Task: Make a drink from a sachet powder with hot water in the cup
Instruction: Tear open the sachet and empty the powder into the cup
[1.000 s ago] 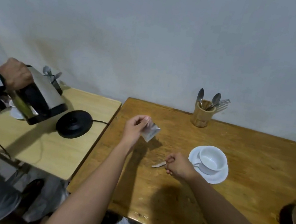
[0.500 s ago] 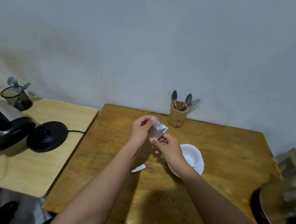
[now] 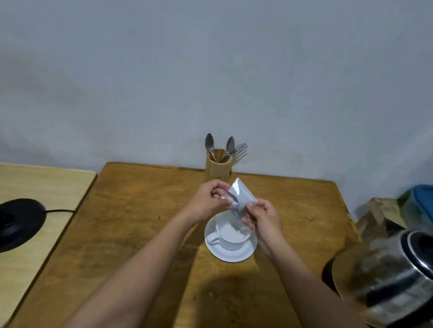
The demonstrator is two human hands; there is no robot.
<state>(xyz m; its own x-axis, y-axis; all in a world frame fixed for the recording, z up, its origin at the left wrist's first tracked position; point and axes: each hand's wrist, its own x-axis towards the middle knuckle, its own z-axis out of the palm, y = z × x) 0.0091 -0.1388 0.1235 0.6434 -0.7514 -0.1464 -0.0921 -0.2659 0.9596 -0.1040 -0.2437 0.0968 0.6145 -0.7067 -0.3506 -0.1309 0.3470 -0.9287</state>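
Both hands, left point(image 3: 208, 198) and right point(image 3: 263, 219), pinch the sachet point(image 3: 241, 197) above the cup point(image 3: 231, 235); an off-centre tilt may spill powder onto the saucer point(image 3: 228, 253).

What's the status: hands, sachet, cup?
Left hand and right hand both pinching the sachet, tilted above the cup. Cup sits on its saucer; contents unclear. Kettle at right, nothing blocking.

Your hands point(image 3: 233, 209) are now tilting the sachet point(image 3: 241, 199) over the cup point(image 3: 231, 235); earlier your right was down at the bench point(image 3: 129, 221).
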